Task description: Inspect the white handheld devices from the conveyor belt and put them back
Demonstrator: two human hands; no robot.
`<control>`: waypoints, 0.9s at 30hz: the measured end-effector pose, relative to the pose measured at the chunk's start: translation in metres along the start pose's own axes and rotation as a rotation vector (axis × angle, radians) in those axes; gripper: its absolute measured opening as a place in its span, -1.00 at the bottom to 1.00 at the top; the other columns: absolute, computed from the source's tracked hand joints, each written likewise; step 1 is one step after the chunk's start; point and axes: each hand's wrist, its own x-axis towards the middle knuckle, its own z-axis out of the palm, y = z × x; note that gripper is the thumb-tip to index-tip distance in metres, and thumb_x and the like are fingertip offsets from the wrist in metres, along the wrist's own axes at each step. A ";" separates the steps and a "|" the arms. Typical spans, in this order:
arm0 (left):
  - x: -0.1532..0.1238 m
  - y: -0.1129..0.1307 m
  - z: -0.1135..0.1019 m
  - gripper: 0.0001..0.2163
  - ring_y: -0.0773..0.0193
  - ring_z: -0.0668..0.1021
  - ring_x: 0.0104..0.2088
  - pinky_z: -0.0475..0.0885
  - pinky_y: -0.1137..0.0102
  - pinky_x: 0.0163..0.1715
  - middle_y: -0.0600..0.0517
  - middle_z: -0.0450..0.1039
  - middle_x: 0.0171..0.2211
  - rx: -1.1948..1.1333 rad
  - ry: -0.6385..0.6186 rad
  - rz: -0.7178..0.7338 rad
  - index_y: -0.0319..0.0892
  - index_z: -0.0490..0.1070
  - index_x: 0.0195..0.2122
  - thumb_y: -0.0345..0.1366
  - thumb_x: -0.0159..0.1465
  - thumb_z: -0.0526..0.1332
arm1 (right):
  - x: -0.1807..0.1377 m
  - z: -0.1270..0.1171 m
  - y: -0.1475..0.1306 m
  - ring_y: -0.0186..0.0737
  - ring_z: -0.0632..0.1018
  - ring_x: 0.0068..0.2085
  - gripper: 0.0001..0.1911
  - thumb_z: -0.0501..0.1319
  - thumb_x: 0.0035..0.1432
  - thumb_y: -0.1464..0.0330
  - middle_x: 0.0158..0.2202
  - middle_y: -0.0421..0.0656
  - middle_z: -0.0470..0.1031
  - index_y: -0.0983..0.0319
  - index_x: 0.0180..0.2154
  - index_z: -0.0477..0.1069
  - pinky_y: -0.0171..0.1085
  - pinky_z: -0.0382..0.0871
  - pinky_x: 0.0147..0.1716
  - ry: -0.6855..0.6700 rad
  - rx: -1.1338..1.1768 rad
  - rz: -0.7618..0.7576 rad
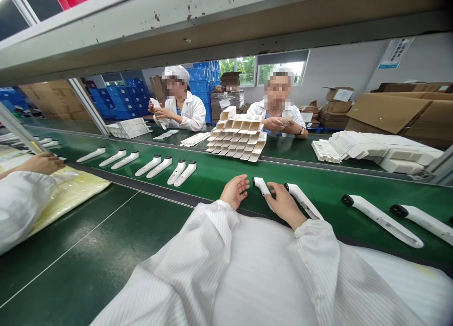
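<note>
Right here at the belt (219, 172), with the clock centred on the wearer's hands and twelve straight across, the action sits in the middle! The white device with the black tip (261, 186) is right between the two hands, over the green surface, black end towards eleven o'clock. The left hand (235, 192) is open, fingers loosely curled, holding nothing, just off the device's nine o'clock side. And the right hand (284, 204) has its fingers down at the handle from the three o'clock side, half curled; whether it grips or merely touches, I can't tell, nor whether the device is lifted.

Just past that hand, at three o'clock, lies a second device (305, 202), with more of the same further out that way. Swing to ten o'clock: a row of seven devices (155, 166), spaced mostly in pairs. At nine, a neighbour's hand (40, 163) is over a yellowish plastic-wrapped sheet (85, 189) on the worktop (71, 264).

Across the belt, a stack of open white boxes (237, 135) rises near twelve; a co-worker at eleven (193, 110) handles a white carton (163, 121), and white cartons (375, 146) pile up at two!
</note>
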 end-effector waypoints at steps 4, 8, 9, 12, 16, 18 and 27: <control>0.002 -0.001 -0.001 -0.84 0.40 0.43 -0.45 0.22 0.49 -0.47 0.02 0.43 -0.38 0.016 0.005 0.013 -0.18 0.42 -0.30 -0.31 0.07 0.21 | -0.011 -0.007 -0.023 -0.16 0.45 -0.15 -0.70 0.01 0.10 0.42 -0.12 -0.07 0.44 0.21 -0.16 0.41 -0.19 0.29 -0.10 0.058 0.052 -0.244; 0.005 0.000 -0.005 -0.84 0.41 0.43 -0.47 0.23 0.48 -0.49 0.03 0.42 -0.40 0.049 0.024 0.037 -0.19 0.43 -0.30 -0.33 0.07 0.20 | -0.026 -0.003 -0.049 -0.28 0.44 -0.44 -0.76 0.04 0.13 0.34 -0.39 -0.18 0.49 0.17 -0.24 0.46 -0.29 0.30 -0.39 -0.248 0.235 -0.243; 0.005 0.000 -0.006 -0.85 0.41 0.43 -0.48 0.22 0.49 -0.49 0.03 0.42 -0.41 0.063 0.032 0.044 -0.20 0.43 -0.31 -0.34 0.07 0.20 | -0.029 0.000 -0.053 -0.28 0.44 -0.44 -0.77 0.05 0.12 0.36 -0.42 -0.20 0.49 0.16 -0.27 0.47 -0.31 0.28 -0.40 -0.338 0.227 -0.266; 0.006 0.002 -0.008 -0.86 0.41 0.42 -0.50 0.21 0.50 -0.51 0.03 0.42 -0.42 0.109 0.048 0.050 -0.20 0.44 -0.32 -0.35 0.07 0.21 | -0.036 0.007 -0.059 -0.30 0.43 -0.41 -0.81 0.12 0.07 0.39 -0.42 -0.22 0.48 0.14 -0.30 0.50 -0.32 0.23 -0.39 -0.465 0.120 -0.337; 0.005 0.003 -0.010 -0.88 0.42 0.42 -0.50 0.19 0.51 -0.52 0.03 0.43 -0.42 0.193 0.022 0.045 -0.19 0.44 -0.34 -0.34 0.08 0.22 | -0.036 0.006 -0.058 -0.33 0.39 -0.44 -0.81 0.12 0.07 0.40 -0.41 -0.21 0.46 0.17 -0.30 0.50 -0.33 0.20 -0.41 -0.484 0.116 -0.299; 0.006 0.005 -0.011 -0.89 0.41 0.42 -0.50 0.19 0.52 -0.53 0.02 0.43 -0.42 0.262 -0.013 0.042 -0.19 0.45 -0.35 -0.34 0.09 0.21 | -0.034 0.004 -0.057 -0.34 0.38 -0.45 -0.80 0.12 0.07 0.40 -0.43 -0.21 0.46 0.19 -0.31 0.50 -0.34 0.21 -0.43 -0.499 0.148 -0.255; 0.027 0.046 -0.071 -0.78 0.00 0.29 0.09 0.19 0.31 0.03 -0.12 0.39 -0.18 0.887 0.350 0.618 -0.15 0.39 -0.39 -0.53 -0.06 0.28 | -0.035 0.004 -0.053 -0.32 0.39 -0.44 -0.80 0.11 0.08 0.34 -0.43 -0.20 0.47 0.19 -0.31 0.50 -0.33 0.23 -0.44 -0.506 0.203 -0.214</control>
